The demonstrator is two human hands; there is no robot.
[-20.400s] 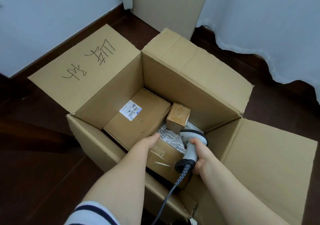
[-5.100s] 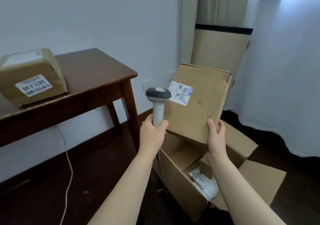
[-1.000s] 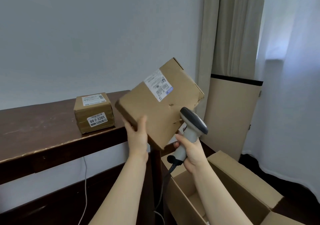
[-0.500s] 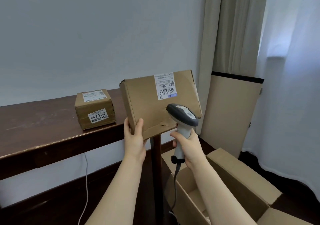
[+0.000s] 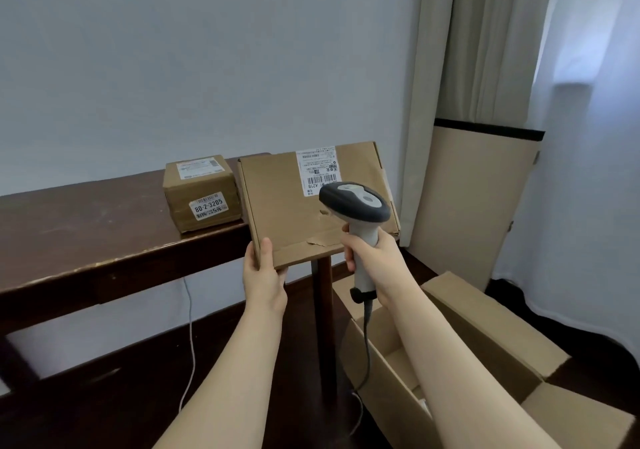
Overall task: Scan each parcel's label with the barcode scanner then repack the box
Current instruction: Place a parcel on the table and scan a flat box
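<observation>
My left hand (image 5: 264, 279) grips the lower left corner of a flat cardboard parcel (image 5: 280, 216), held upright at the table's right end. Its white barcode label (image 5: 316, 168) faces me near the top edge. My right hand (image 5: 372, 261) holds the handle of a grey and white barcode scanner (image 5: 356, 206), whose head sits in front of the parcel just below the label. A small taped parcel (image 5: 202, 196) with two labels stands on the table beside the flat one. The big open cardboard box (image 5: 485, 331) is on the floor at the lower right, its contents hidden.
The dark wooden table (image 5: 86, 234) runs along the wall on the left, its leg (image 5: 325, 327) next to the box. A white cable (image 5: 189, 331) hangs under it. The scanner's cord (image 5: 366, 351) drops toward the box. A beige panel (image 5: 474, 203) and curtains stand at the right.
The flat parcel has turned from tilted to upright and square and come down close to the table's edge. The scanner has risen in front of it, close under the label.
</observation>
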